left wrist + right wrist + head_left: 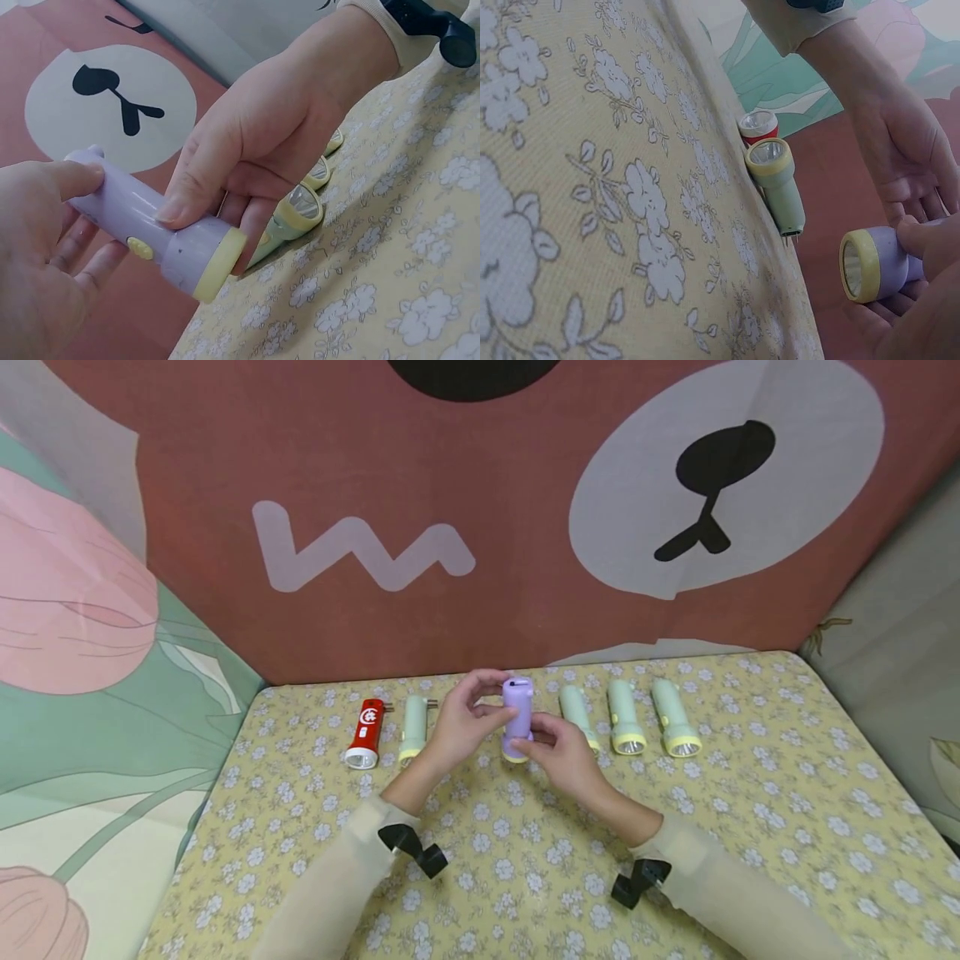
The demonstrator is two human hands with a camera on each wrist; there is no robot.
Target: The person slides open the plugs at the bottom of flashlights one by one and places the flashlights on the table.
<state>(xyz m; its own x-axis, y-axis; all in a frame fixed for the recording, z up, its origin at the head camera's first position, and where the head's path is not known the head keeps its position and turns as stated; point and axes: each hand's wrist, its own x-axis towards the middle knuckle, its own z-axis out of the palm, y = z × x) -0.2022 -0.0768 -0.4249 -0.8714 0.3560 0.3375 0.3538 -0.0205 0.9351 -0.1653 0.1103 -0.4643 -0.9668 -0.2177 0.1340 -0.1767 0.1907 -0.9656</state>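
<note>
A purple flashlight [517, 714] with a yellow rim is held above the flowered table between both hands. My left hand [468, 717] grips its rear end, the thumb lying on the top of the flashlight [150, 225]. My right hand [558, 752] holds the body near the lens end, thumb pressed on the purple side and fingers curled under it. In the right wrist view the flashlight's [874, 264] yellow-rimmed lens faces the camera, lifted off the cloth.
A red flashlight [365, 733] and a pale green one [412, 727] lie to the left. Three more green flashlights [624, 718] lie in a row to the right. The yellow floral tablecloth [525, 860] is walled by patterned fabric panels [480, 510].
</note>
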